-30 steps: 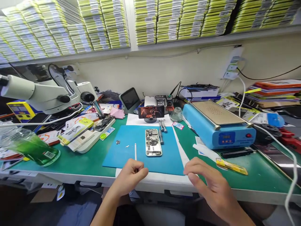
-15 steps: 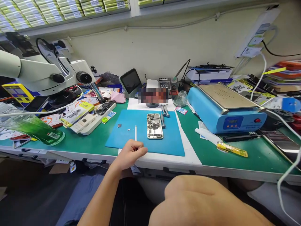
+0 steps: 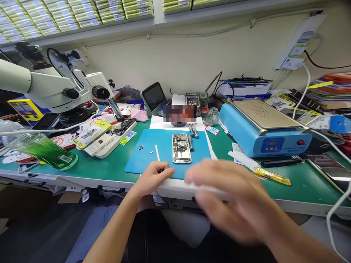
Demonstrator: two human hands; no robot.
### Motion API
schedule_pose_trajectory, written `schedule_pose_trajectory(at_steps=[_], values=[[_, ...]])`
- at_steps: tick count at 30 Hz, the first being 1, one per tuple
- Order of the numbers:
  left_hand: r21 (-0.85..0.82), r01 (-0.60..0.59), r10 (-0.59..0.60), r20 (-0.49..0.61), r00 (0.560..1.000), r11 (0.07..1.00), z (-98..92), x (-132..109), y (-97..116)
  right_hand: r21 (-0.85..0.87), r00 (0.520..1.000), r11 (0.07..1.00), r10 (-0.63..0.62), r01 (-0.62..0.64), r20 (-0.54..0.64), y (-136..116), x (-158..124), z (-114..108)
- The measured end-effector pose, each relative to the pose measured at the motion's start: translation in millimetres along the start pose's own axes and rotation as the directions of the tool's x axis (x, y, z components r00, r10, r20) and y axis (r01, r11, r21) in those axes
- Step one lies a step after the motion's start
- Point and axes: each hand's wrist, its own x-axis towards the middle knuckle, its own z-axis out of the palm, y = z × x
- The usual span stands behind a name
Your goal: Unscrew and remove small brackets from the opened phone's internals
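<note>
Near the front edge of the blue mat [image 3: 142,160], my left hand [image 3: 155,177] is closed around a thin white stick [image 3: 157,152] that points away from me. An opened phone [image 3: 181,148] lies on the mat, its inner parts showing. Right of it lie grey screwdrivers [image 3: 190,140]. A small dark part [image 3: 140,147] and a tiny white piece [image 3: 151,152] rest on the left of the mat. My right hand [image 3: 227,197], smeared by motion, hovers over the desk's front edge, right of my left hand; whether it holds anything is not visible.
A blue heating machine [image 3: 263,128] stands right, with a yellow tube [image 3: 272,176] before it. A glass jar [image 3: 211,116] and a small screen [image 3: 154,96] are behind the mat. A microscope [image 3: 68,89] and a green bottle [image 3: 46,151] occupy the left.
My right hand has come up into view above the desk's front edge, where only a bent limb showed before. The white stick in my left hand leans slightly more to the left.
</note>
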Motion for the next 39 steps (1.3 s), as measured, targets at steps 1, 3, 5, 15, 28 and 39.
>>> schedule_pose_trajectory(at_steps=[1,3,5,15,28,39], values=[[0.039,0.011,-0.011,-0.011,1.0,0.999,-3.2,4.7,5.4,-0.031,0.999,0.998,-0.045,0.046,0.029,12.4,28.3,-2.8],[0.125,0.041,-0.035,-0.049,0.998,0.991,-8.9,16.8,16.2,-0.21,0.997,0.977,-0.029,0.044,0.075,39.8,79.9,0.1],[0.217,0.091,-0.07,-0.103,0.992,0.972,-11.5,29.6,24.7,-0.282,0.997,0.959,0.031,-0.01,0.069,66.1,115.5,10.3],[0.447,0.252,-0.149,-0.253,0.956,0.858,7.9,42.5,21.3,-0.443,0.955,0.888,0.229,-0.125,0.189,104.3,126.2,30.5],[0.474,-0.105,0.238,-0.229,0.944,0.874,24.6,40.0,19.0,-0.341,0.925,0.94,0.103,0.031,0.366,105.0,112.0,10.4],[0.424,-0.183,0.284,-0.188,0.94,0.887,32.2,50.4,17.9,-0.123,0.967,0.971,-0.184,0.207,0.175,120.7,104.6,12.4]])
